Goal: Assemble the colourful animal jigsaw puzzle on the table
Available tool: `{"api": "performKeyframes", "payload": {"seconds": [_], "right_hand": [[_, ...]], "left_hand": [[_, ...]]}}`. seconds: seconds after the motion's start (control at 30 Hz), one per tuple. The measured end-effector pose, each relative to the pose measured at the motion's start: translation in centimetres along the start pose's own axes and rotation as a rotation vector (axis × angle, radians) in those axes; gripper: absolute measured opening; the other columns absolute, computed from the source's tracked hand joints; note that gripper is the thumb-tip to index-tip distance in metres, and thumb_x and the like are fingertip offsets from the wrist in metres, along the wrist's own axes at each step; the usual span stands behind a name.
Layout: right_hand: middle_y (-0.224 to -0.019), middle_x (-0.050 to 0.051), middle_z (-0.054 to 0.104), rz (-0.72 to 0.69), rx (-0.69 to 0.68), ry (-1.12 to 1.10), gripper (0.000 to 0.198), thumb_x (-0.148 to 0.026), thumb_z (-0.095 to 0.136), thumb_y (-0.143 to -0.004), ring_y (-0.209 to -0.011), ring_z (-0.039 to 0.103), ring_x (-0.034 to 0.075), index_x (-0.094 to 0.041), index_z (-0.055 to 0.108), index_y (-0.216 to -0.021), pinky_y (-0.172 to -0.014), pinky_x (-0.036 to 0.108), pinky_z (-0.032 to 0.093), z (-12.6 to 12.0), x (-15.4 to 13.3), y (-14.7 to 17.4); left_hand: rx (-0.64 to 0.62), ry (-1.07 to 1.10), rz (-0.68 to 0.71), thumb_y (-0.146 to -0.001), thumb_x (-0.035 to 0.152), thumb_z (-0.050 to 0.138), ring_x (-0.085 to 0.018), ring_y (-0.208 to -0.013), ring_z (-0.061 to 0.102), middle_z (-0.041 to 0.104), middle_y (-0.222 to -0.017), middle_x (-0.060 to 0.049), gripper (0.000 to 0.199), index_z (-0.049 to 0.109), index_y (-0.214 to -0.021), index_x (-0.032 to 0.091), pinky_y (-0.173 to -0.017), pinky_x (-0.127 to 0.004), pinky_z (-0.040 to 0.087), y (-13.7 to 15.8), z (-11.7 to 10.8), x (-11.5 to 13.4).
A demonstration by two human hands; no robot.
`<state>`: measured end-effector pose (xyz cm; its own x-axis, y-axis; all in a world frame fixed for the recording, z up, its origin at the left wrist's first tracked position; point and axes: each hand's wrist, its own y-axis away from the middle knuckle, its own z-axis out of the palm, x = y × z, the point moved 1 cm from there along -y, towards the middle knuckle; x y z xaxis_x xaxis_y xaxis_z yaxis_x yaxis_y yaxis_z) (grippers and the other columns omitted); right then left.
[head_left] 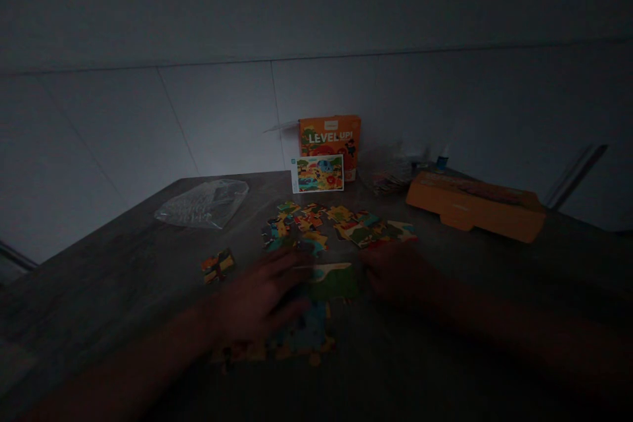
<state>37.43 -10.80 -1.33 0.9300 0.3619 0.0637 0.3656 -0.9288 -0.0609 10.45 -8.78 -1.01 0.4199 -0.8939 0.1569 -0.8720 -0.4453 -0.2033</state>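
Observation:
In dim light, my left hand (267,293) reaches over a partly joined jigsaw puzzle (304,333), its fingers stretched out and the thumb apart. Its fingertips lie near the left edge of a green and cream puzzle section (336,282). My right hand (390,270) is at the right of that section, with the fingers curled in. Anything within them is hidden by shadow and blur. Loose puzzle pieces (306,219) lie just beyond both hands, with more green pieces (368,231) toward the right. A few pieces (217,266) sit left of my left hand.
An orange puzzle box (329,135) stands at the back with a picture card (319,174) leaning on it. A clear plastic bag (205,203) lies at the left. Bagged pieces (388,181) and an orange box part (475,204) are at the right. A tiled wall rises behind the table.

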Motion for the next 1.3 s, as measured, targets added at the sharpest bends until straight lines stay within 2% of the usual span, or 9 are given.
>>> {"api": "performKeyframes", "payload": {"seconds": [0.13, 0.2, 0.3, 0.43, 0.53, 0.67, 0.8, 1.1, 1.3], "right_hand": [[-0.082, 0.01, 0.074, 0.007, -0.008, -0.006, 0.018, -0.009, 0.056, -0.082, -0.073, 0.067, 0.02, -0.015, 0.072, -0.087, -0.057, 0.027, 0.029, 0.0, 0.1, 0.1], [-0.082, 0.01, 0.074, 0.012, -0.013, -0.012, 0.018, -0.009, 0.056, -0.082, -0.073, 0.067, 0.02, -0.015, 0.072, -0.087, -0.058, 0.027, 0.031, 0.0, 0.1, 0.1], [-0.084, 0.01, 0.075, 0.019, -0.01, -0.005, 0.02, -0.009, 0.056, -0.082, -0.074, 0.068, 0.021, -0.015, 0.073, -0.089, -0.059, 0.027, 0.033, 0.0, 0.1, 0.1], [-0.083, 0.009, 0.075, 0.018, -0.004, 0.003, 0.019, -0.01, 0.056, -0.082, -0.073, 0.067, 0.02, -0.016, 0.073, -0.088, -0.059, 0.027, 0.032, 0.1, 0.2, 0.0], [-0.082, 0.009, 0.074, 0.033, -0.012, 0.008, 0.019, -0.01, 0.055, -0.083, -0.071, 0.067, 0.019, -0.015, 0.073, -0.087, -0.058, 0.027, 0.03, 0.1, 0.1, 0.0], [-0.083, 0.009, 0.074, 0.021, -0.005, -0.004, 0.019, -0.01, 0.054, -0.084, -0.074, 0.067, 0.02, -0.016, 0.072, -0.088, -0.06, 0.028, 0.032, 0.0, 0.1, 0.0], [-0.086, 0.009, 0.075, 0.016, -0.009, -0.023, 0.021, -0.009, 0.054, -0.084, -0.077, 0.069, 0.021, -0.016, 0.073, -0.091, -0.061, 0.027, 0.034, 0.2, 0.2, 0.0], [-0.082, 0.009, 0.074, 0.024, 0.003, -0.025, 0.018, -0.009, 0.055, -0.083, -0.073, 0.067, 0.02, -0.016, 0.071, -0.087, -0.059, 0.027, 0.03, 0.4, 0.3, 0.0], [-0.084, 0.009, 0.075, 0.014, 0.008, -0.012, 0.018, -0.011, 0.054, -0.083, -0.074, 0.068, 0.021, -0.016, 0.071, -0.086, -0.06, 0.027, 0.03, 0.5, 0.4, 0.0]], "left_hand": [[0.204, -0.183, -0.321, -0.098, 0.03, 0.05, -0.032, -0.12, 0.059, 0.063, -0.125, -0.017, 0.032, 0.068, -0.117, 0.012, -0.105, -0.05, 0.051, 0.4, -0.1, -3.0], [0.155, -0.244, -0.478, -0.097, 0.036, 0.054, -0.035, -0.122, 0.057, 0.062, -0.127, -0.019, 0.036, 0.069, -0.119, 0.011, -0.108, -0.053, 0.047, 0.7, 0.2, -4.5], [0.094, -0.237, -0.564, -0.097, 0.038, 0.055, -0.034, -0.114, 0.062, 0.066, -0.12, -0.019, 0.039, 0.07, -0.119, 0.011, -0.103, -0.051, 0.05, 1.0, 0.6, -5.9], [0.072, -0.215, -0.579, -0.097, 0.039, 0.054, -0.03, -0.114, 0.064, 0.067, -0.122, -0.015, 0.039, 0.068, -0.125, 0.016, -0.101, -0.041, 0.053, 0.9, 0.8, -6.3], [0.075, -0.225, -0.585, -0.097, 0.039, 0.056, -0.03, -0.113, 0.064, 0.068, -0.12, -0.013, 0.036, 0.07, -0.123, 0.018, -0.1, -0.042, 0.052, 0.8, 0.7, -6.1], [0.066, -0.251, -0.61, -0.095, 0.04, 0.061, -0.033, -0.104, 0.066, 0.069, -0.108, -0.017, 0.033, 0.076, -0.102, 0.012, -0.098, -0.048, 0.051, 0.7, 0.3, -6.0], [0.088, -0.228, -0.574, -0.095, 0.034, 0.062, -0.032, -0.103, 0.066, 0.07, -0.103, -0.013, 0.026, 0.076, -0.087, 0.015, -0.097, -0.046, 0.05, 0.6, 0.0, -5.8], [0.086, -0.11, -0.606, -0.09, 0.026, 0.064, -0.026, -0.1, 0.07, 0.073, -0.109, -0.011, 0.018, 0.077, -0.1, 0.017, -0.087, -0.034, 0.056, 0.3, -0.2, -6.3], [0.112, -0.147, -0.588, -0.091, 0.023, 0.06, -0.027, -0.101, 0.069, 0.073, -0.103, -0.011, 0.018, 0.076, -0.085, 0.018, -0.095, -0.039, 0.053, 0.3, 0.0, -6.4]]}}
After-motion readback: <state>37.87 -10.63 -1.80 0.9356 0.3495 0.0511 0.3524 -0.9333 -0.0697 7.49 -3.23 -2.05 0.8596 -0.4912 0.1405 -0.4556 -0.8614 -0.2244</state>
